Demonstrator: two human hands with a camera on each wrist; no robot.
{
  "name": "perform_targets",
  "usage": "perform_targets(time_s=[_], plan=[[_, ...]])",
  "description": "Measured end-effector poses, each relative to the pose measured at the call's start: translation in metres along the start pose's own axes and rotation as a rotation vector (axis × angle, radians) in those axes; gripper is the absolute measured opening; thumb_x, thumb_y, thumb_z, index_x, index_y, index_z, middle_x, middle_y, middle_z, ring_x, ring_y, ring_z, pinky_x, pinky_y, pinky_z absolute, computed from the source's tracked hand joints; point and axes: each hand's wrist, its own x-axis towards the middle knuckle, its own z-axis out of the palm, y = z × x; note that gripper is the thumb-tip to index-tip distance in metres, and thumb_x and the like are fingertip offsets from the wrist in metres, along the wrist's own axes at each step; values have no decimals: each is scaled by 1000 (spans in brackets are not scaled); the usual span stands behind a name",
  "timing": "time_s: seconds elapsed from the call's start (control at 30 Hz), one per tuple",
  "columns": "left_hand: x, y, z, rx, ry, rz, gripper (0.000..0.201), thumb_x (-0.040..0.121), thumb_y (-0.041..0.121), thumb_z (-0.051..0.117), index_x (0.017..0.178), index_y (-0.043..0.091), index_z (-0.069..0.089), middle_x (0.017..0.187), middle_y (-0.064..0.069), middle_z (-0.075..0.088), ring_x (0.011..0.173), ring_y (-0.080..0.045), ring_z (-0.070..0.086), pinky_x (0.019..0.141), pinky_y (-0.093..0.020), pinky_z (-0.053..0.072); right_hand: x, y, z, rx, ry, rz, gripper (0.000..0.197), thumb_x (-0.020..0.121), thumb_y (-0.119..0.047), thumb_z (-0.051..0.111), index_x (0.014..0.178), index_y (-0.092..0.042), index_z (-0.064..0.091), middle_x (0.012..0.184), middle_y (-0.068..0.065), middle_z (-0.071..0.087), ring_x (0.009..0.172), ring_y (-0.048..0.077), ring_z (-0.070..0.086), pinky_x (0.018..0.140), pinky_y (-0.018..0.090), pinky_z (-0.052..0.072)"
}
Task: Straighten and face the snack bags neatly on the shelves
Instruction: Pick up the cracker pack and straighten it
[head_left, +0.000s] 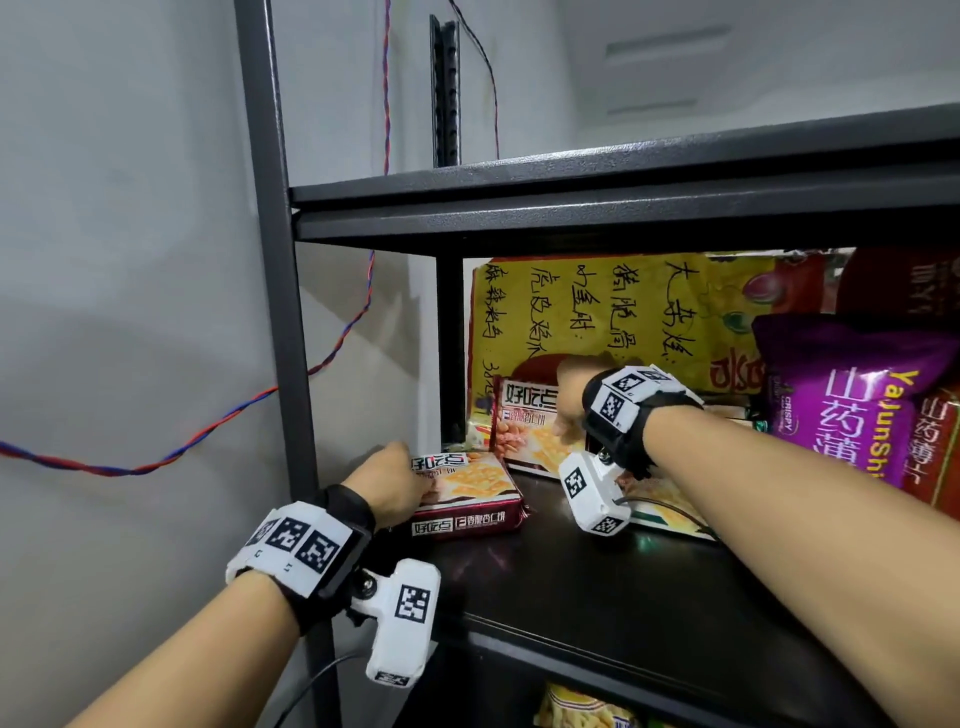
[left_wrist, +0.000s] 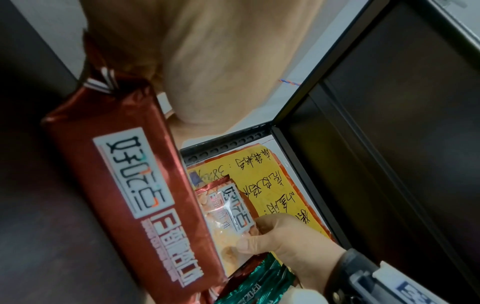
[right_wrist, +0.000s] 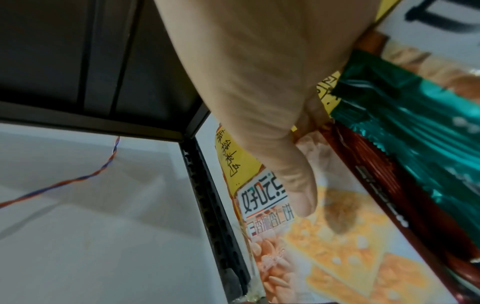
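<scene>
My left hand (head_left: 397, 480) grips the left end of a red cracker pack (head_left: 467, 496) lying flat near the shelf's (head_left: 597, 587) front left corner. My right hand (head_left: 571, 397) pinches a second cracker pack (head_left: 524, 434), thumb on its face, upright toward the back edge against a yellow bag (head_left: 597, 306).

A plain stockroom or mock shop corner: a black metal rack (head_left: 275, 312) against a bare white wall (head_left: 130, 234), its shelf (head_left: 597, 587) stocked with snack bags (head_left: 857, 405), loose twisted wire (head_left: 234, 415) trailing at left.
</scene>
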Motion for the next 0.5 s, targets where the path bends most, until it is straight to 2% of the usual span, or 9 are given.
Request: perform_targets(time_s=[0.1, 0.13, 0.2, 0.23, 0.27, 0.3, 0.37, 0.43, 0.5], plan=[[-1, 2, -3, -10, -34, 53, 26, 101, 16, 56, 125, 6, 56, 93, 0, 64, 75, -2, 63, 61, -7, 42, 0, -2, 0, -139, 25, -3, 18, 98, -15, 57, 114, -7, 60, 124, 9, 64, 95, 20, 58, 76, 29, 41], [-1, 2, -3, -18, -49, 66, 25, 101, 13, 55, 125, 7, 58, 92, 0, 63, 81, 1, 67, 65, -6, 44, 0, -2, 1, -187, 39, -2, 22, 100, -15, 53, 119, -6, 59, 124, 9, 63, 98, 20, 58, 78, 31, 40], [-6, 4, -4, 44, -71, 90, 34, 100, 24, 57, 134, 17, 59, 128, -10, 60, 128, -19, 57, 97, -18, 45, 1, -3, 1, -238, 67, -10, 26, 100, -17, 52, 123, -6, 58, 105, 6, 63, 92, 20, 59, 79, 32, 42], [-7, 4, -4, 105, -100, 94, 43, 98, 39, 60, 138, 24, 56, 146, -11, 49, 142, -27, 40, 113, -29, 36, 2, -4, 1, -216, 69, -11, 27, 98, -17, 54, 122, -6, 59, 90, 4, 58, 81, 19, 56, 74, 31, 42], [-7, 3, -1, 122, -132, 106, 60, 90, 55, 65, 141, 27, 54, 151, -8, 45, 146, -29, 33, 119, -37, 30, 4, -4, 2, -183, 80, -29, 27, 97, -17, 55, 122, -7, 59, 82, 4, 54, 73, 19, 53, 68, 30, 41], [-9, 4, 0, 79, -170, 109, 81, 74, 68, 70, 142, 27, 53, 147, -5, 50, 142, -27, 39, 119, -40, 32, 6, -5, 3, -144, 88, -37, 28, 96, -15, 57, 123, -8, 59, 81, 3, 54, 74, 19, 54, 66, 29, 42], [-12, 5, 2, -11, -215, 129, 106, 50, 71, 77, 142, 24, 53, 127, 5, 63, 124, -17, 56, 112, -36, 41, 6, -5, 5, -82, 123, -29, 21, 94, -13, 57, 115, -14, 58, 80, 2, 53, 83, 24, 55, 75, 34, 44], [-12, 3, 4, 25, -177, 160, 93, 60, 58, 87, 141, 26, 54, 113, 11, 63, 109, -11, 60, 105, -29, 45, 3, -6, 4, -42, 195, 27, 10, 92, -16, 59, 99, -13, 52, 77, 1, 47, 86, 26, 49, 95, 48, 41], [-12, 0, 4, 62, -123, 170, 77, 70, 42, 89, 139, 28, 56, 111, 12, 63, 102, -8, 59, 100, -24, 45, -1, -5, 1, 59, 274, 49, 16, 90, -16, 62, 101, -6, 56, 77, 2, 48, 84, 26, 54, 92, 44, 48]])
